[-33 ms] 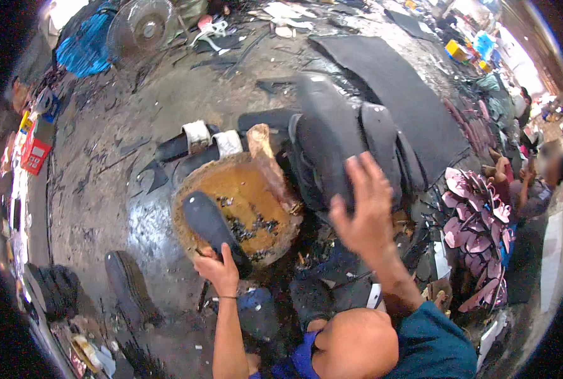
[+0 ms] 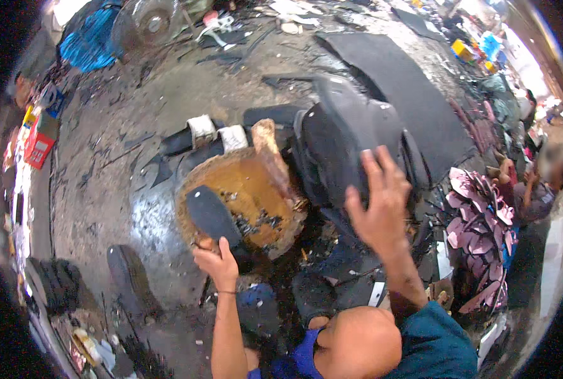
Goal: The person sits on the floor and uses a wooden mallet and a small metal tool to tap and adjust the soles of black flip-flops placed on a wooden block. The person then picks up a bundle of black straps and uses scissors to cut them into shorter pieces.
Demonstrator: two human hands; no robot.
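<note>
My left hand (image 2: 218,262) is closed round the near end of a dark shoe sole (image 2: 209,208), its thumb on top. That sole rests slanted over a round wooden block (image 2: 256,180) with black scraps on it. My right hand (image 2: 382,202) lies over a heap of black soles (image 2: 338,148), its fingers apart and pointing away from me. The top sole of the heap is blurred, and I cannot tell how firmly the fingertips touch it. A thick piece of wood (image 2: 269,151), pale at its far end, lies across the block's right rim.
Two dark sandals with white straps (image 2: 201,131) lie beyond the block. A black sheet (image 2: 395,82) covers the floor behind the heap. Pink cut pieces (image 2: 480,221) are piled at right. More soles (image 2: 130,278) lie at left. Another person (image 2: 537,183) sits far right.
My right hand has shifted slightly right over the heap, and the top sole leans further right. My left hand keeps its hold on the sole. The whole view has shifted a little.
</note>
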